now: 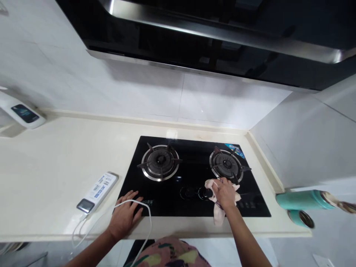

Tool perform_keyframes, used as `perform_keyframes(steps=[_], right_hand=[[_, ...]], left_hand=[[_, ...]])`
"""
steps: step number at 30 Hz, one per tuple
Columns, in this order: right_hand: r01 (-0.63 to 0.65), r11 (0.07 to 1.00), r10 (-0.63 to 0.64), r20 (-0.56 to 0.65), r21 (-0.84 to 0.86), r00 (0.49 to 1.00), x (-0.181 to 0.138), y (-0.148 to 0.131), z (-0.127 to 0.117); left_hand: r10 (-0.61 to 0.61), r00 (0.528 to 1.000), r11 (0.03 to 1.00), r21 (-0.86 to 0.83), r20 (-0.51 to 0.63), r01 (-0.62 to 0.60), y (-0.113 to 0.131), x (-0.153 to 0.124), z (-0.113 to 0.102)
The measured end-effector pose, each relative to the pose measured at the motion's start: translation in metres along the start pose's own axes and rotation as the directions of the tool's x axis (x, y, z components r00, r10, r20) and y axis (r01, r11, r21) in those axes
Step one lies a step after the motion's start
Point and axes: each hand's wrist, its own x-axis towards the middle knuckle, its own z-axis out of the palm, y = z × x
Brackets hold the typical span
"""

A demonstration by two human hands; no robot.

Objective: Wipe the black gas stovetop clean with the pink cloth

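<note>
My right hand [224, 193] grips a pale pink cloth [219, 215] and presses it on the black glass gas stove [191, 178]. The cloth lies just in front of the right burner [226, 164], beside the control knobs [204, 193]. Resting on the stove's front left corner is my left hand [127, 212], its fingers stretched out and nothing held. A white cable [148, 211] runs across it. Farther up on the left side of the stove sits the other burner [160, 159], with its dark pan supports.
On the counter left of the stove lies a white power bank [98, 191] with the cable plugged in. A white bottle [23, 111] is at the far left. Green containers [303, 200] stand at the right front corner. The black range hood [211, 44] overhangs the back.
</note>
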Motion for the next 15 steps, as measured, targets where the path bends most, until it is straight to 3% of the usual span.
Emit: perform_keyframes(steps=[6,9,11,13,15], right_hand=[[0.034,0.993,-0.048,0.126,0.113,0.991,0.037,-0.02,-0.011],[0.18,0.966,-0.216,0.2,0.184,0.956,0.052,-0.045,-0.019],[0.349,0.906,-0.404,0.242,0.24,0.882,0.057,-0.07,-0.023],[0.514,0.807,-0.583,0.252,0.292,0.773,0.059,-0.096,-0.023],[0.609,0.725,-0.686,0.253,0.322,0.682,0.061,-0.114,-0.019]], left_hand=[[0.0,1.0,1.0,0.009,0.009,0.0,0.001,0.001,-0.005],[-0.024,0.999,1.0,0.0,0.03,0.024,0.001,0.001,-0.006],[-0.035,0.998,0.999,-0.003,0.043,0.035,0.001,0.0,-0.006],[-0.037,0.998,0.999,-0.001,0.052,0.038,0.001,-0.001,-0.005],[-0.041,0.998,0.999,0.0,0.054,0.041,0.002,-0.003,-0.004]])
